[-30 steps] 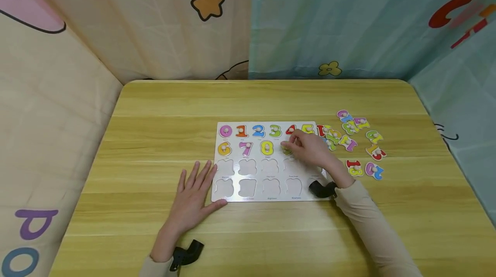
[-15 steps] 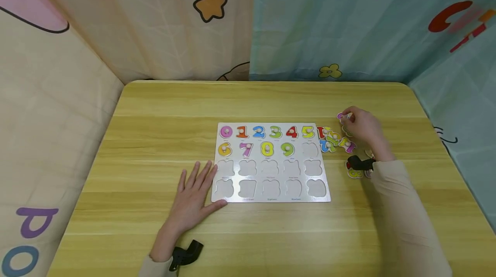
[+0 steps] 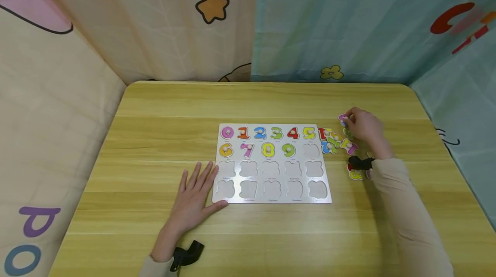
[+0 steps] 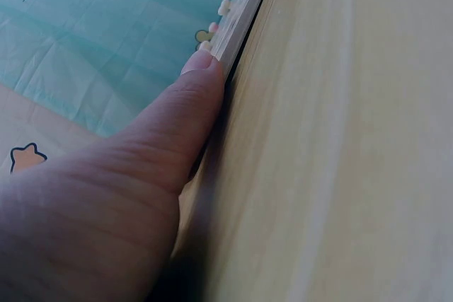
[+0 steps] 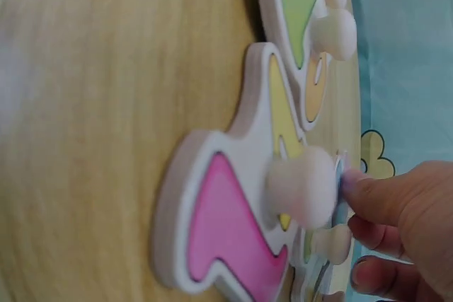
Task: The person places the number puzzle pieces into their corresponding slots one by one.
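In the head view, a white number puzzle board lies mid-table. Knobbed number pieces 0 to 9 fill its first slots, and the lower two rows show bare cutouts. My left hand rests with spread fingers at the board's left edge, the thumb by its lower corner. To the right, my right hand pinches a purple-and-blue number piece at the far end of the loose pieces. The right wrist view shows thumb and fingertips close together at that piece, partly hidden behind a pink-and-yellow piece with a white knob.
Several loose number pieces cluster against the board's right edge, some overlapping. A red-and-yellow piece lies nearer, below the right wrist camera; others are partly covered by the arm. Printed curtains stand behind the wooden table.
My right hand has left the 9 piece, now seated in the board, and moved right to the loose pieces. Over the last half second it has barely shifted. The left hand stays put.
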### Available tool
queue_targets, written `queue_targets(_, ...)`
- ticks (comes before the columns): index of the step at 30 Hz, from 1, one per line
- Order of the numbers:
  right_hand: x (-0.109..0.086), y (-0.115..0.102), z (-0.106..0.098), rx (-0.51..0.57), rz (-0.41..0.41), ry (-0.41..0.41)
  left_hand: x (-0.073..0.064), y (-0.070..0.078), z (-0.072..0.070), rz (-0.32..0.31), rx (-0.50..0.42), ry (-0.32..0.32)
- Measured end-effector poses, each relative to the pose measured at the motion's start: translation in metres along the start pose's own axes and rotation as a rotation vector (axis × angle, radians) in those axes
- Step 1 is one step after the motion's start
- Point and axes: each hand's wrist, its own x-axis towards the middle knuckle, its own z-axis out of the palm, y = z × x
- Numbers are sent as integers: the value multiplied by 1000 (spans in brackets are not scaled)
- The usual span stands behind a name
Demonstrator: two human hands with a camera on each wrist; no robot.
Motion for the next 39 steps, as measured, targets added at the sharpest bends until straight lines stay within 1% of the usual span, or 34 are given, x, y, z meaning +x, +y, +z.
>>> queue_targets(3,-2,-1,2,-2,9,46,0,0,0,1,2,0)
queue_targets(5,-4,-2,2,5,14,93,1,0,0,0,2,-3)
queue_targets(8,-10,-7,2,18,0,164,1,0,0,1,1,-5)
queue_targets(10,-16,-13,1,24,-13,176,1,1,0,1,3,-7)
queue_targets(13,-28,-26,2,61,-40,142,1,1,-1,1,5,-10)
queue_targets(17,-44,-46,11,135,-70,62,1,2,-2,0,8,-10)
queue_targets(20,-54,-59,22,155,-93,15,1,2,-2,2,8,-2)
queue_targets(23,-61,-71,32,149,-112,-18,1,2,-2,6,4,8)
queue_targets(25,-64,-77,37,138,-123,-26,1,2,-2,6,4,10)
queue_targets(29,-68,-83,45,107,-126,-16,1,2,-2,3,3,3)
queue_targets(33,-71,-86,49,115,-122,-3,0,2,-1,8,2,14)
queue_targets(39,-73,-88,53,112,-134,-11,-1,1,0,13,5,26)
